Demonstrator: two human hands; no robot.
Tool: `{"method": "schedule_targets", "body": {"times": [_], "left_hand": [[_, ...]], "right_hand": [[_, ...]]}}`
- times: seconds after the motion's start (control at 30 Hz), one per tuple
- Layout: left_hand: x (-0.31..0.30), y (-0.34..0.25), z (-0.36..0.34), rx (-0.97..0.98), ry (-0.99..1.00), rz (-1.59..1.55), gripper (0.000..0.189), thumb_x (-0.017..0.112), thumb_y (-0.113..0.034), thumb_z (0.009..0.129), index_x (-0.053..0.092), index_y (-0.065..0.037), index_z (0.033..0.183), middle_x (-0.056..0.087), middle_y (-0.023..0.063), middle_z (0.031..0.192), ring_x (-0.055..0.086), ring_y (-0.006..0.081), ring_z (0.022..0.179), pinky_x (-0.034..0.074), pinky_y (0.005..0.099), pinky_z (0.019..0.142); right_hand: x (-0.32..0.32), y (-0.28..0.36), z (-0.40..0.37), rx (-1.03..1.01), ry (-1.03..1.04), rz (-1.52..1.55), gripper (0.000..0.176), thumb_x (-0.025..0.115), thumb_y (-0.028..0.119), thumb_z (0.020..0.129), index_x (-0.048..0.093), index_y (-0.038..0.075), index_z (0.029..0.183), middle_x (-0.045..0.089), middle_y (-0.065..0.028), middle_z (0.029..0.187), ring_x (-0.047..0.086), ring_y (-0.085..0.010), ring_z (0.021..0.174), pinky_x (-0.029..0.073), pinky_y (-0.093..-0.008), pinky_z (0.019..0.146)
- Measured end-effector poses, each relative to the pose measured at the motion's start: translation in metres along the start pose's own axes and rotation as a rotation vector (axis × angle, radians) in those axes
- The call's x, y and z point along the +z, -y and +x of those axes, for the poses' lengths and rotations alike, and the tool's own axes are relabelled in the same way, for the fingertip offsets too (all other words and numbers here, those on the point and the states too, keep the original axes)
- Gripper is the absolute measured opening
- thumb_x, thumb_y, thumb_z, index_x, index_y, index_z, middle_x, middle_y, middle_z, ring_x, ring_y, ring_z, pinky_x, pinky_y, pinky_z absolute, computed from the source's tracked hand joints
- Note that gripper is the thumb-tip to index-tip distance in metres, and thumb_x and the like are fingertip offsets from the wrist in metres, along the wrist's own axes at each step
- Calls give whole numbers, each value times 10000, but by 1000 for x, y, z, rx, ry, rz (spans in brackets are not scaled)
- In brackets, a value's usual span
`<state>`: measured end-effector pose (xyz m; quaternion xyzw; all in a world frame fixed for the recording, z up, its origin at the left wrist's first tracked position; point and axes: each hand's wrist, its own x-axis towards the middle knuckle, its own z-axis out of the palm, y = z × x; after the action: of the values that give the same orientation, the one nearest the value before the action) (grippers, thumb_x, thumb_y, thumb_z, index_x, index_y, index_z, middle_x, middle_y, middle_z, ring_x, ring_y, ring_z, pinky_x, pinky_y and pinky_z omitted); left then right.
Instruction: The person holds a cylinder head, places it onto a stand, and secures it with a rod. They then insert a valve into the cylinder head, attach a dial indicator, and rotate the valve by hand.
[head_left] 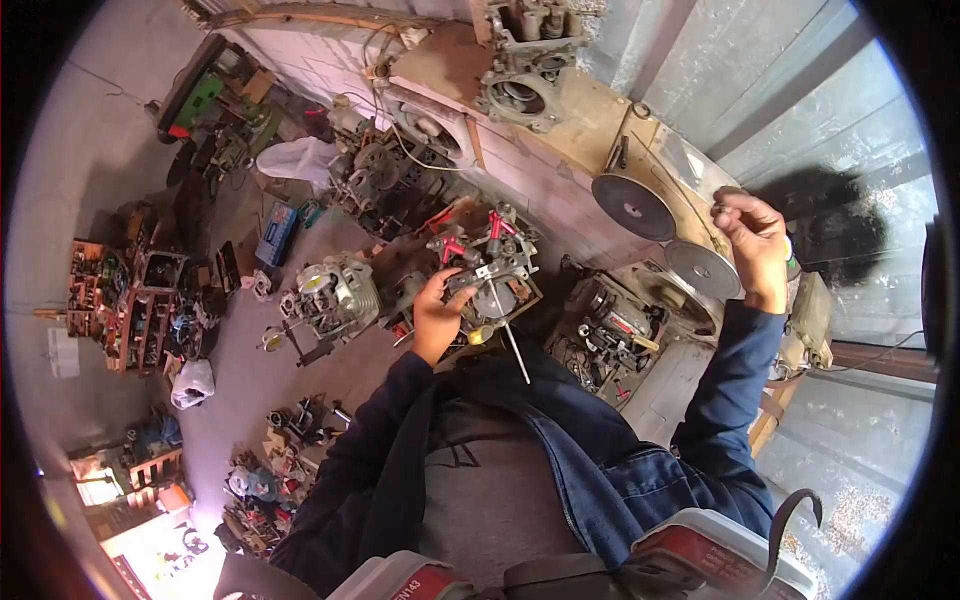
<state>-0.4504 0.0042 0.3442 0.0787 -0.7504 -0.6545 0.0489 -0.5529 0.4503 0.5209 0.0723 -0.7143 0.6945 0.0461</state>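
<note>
My left hand (437, 318) is at the middle, thumb and fingers closed on the edge of a grey metal part (490, 271). A long thin metal rod (514, 345) slants down from that part toward my lap. Just beyond are two red-handled tools, one red piece (453, 250) and another (497, 230), above greasy machinery. My right hand (755, 240) is raised at the right, beside the wooden shelf (580, 130). Its fingers are pinched together around something small that I cannot make out. Two round grey discs, the upper disc (633, 207) and the lower disc (700, 268), are left of it.
An engine block (522, 95) stands on the shelf. Another engine (620, 325) is low at the right, and a metal engine part (335, 295) stands on the floor at left. A blue box (277, 235) and a crowded parts rack (135, 290) are farther left. Corrugated metal wall (850, 450) bounds the right.
</note>
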Motion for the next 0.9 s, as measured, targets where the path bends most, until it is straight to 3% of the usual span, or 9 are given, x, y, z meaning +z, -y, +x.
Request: {"method": "schedule_targets", "body": {"times": [0.2, 0.27, 0.33, 0.37, 0.4, 0.47, 0.57, 0.67, 0.9], "left_hand": [[-3, 14, 8, 45, 28, 1, 311, 787, -83, 863, 680, 4, 1142, 757, 115, 1030, 691, 160, 934, 530, 307, 854], [-4, 20, 14, 123, 42, 94, 328, 788, -93, 863, 676, 4, 1155, 753, 136, 1029, 700, 188, 932, 533, 324, 854], [-5, 19, 10, 169, 40, 101, 338, 786, -92, 862, 674, -2, 1168, 752, 150, 1037, 711, 204, 943, 538, 340, 854], [-5, 16, 9, 193, 41, 102, 344, 786, -91, 861, 672, -6, 1175, 751, 158, 1041, 716, 212, 948, 540, 348, 854], [-3, 13, 11, 222, 48, 101, 350, 785, -90, 860, 671, -9, 1181, 750, 165, 1045, 721, 220, 954, 543, 356, 854], [-2, 13, 7, 298, 0, 182, 320, 767, -58, 861, 681, -16, 1167, 751, 172, 1032, 730, 229, 940, 552, 359, 842], [1, 36, 8, 159, 4, 53, 258, 735, -11, 862, 694, -8, 1117, 753, 159, 986, 728, 200, 925, 551, 338, 828], [-1, 33, 6, 190, 8, 72, 278, 732, -2, 856, 681, -7, 1129, 750, 135, 977, 717, 174, 919, 547, 330, 824], [6, 50, 5, 283, -33, 55, 299, 763, 13, 841, 682, -9, 1127, 734, 132, 1009, 720, 236, 921, 547, 341, 827]], "right_hand": [[160, 13, -32, 181, 253, 124, 179, 708, 87, 975, 731, -37, 1101, 744, -66, 907, 674, -114, 782, 560, -286, 742], [205, 19, -34, 133, 368, -205, 150, 717, 96, 959, 734, -13, 1061, 727, -83, 883, 677, -177, 773, 552, -321, 724], [237, -2, -21, -430, 466, -483, 164, 765, 56, 891, 745, 12, 1048, 719, -115, 913, 694, -244, 834, 547, -356, 732], [252, -8, -19, -471, 503, -461, 204, 792, 28, 818, 750, 26, 1018, 701, -143, 939, 673, -333, 887, 534, -405, 767], [262, -23, -13, -567, 580, -515, 209, 786, 38, 803, 741, 20, 1007, 698, -143, 974, 658, -370, 886, 537, -437, 803], [280, -30, -13, -521, 731, -591, 199, 769, 91, 811, 730, 36, 998, 684, -125, 966, 638, -359, 929, 527, -446, 846], [291, -45, -12, -723, 890, -828, 142, 733, 188, 834, 701, 87, 929, 639, -68, 912, 584, -296, 975, 509, -409, 870], [295, -50, -15, -769, 903, -865, 119, 716, 222, 827, 702, 106, 853, 648, -51, 919, 596, -277, 1013, 517, -398, 889], [284, -60, -17, -803, 830, -916, 117, 690, 213, 808, 695, 115, 872, 636, -42, 943, 589, -264, 1036, 532, -372, 885]]}}
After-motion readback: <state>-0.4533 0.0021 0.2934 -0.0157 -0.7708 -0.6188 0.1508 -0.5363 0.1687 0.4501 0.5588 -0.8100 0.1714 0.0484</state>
